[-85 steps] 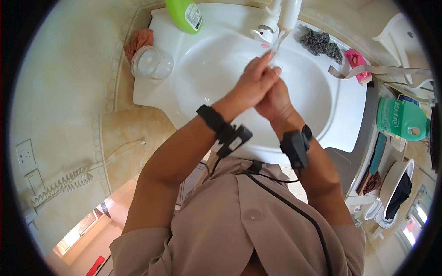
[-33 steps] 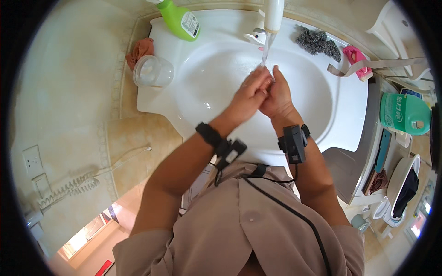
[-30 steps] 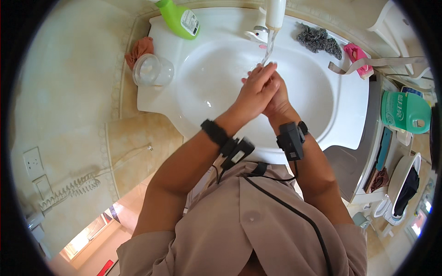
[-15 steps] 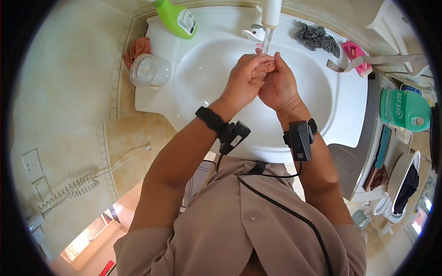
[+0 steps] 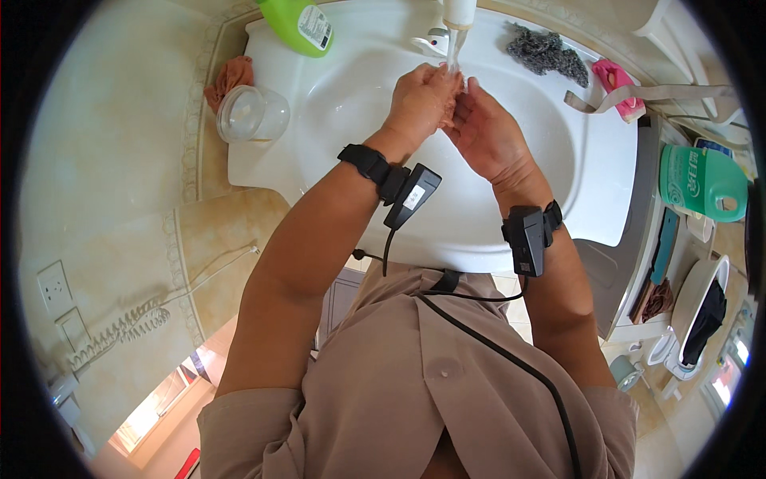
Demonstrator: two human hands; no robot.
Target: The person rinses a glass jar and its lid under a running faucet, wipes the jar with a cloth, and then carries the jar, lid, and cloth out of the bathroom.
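My left hand (image 5: 421, 97) and my right hand (image 5: 483, 134) meet over the white sink basin (image 5: 359, 104), right under the faucet (image 5: 457, 13). A thin stream of water (image 5: 452, 53) falls onto them. The left hand's fingers are curled, with nothing in them, and they press against the right hand's fingertips. The right hand's fingers are stretched out and hold nothing. Each wrist wears a black band with a small black device, left wrist device (image 5: 410, 195) and right wrist device (image 5: 527, 239), and cables run from them to my chest.
On the sink rim stand a green bottle (image 5: 299, 24), a clear cup (image 5: 251, 114), an orange cloth (image 5: 230, 76), a grey scrubber (image 5: 542, 49) and a pink item (image 5: 614, 78). A green jug (image 5: 702, 182) stands at the right. A tiled wall with sockets (image 5: 54, 286) is at the left.
My hands have gone on rubbing each other and have moved up the basin, closer under the faucet's stream. The left fingers have curled in over the right fingertips.
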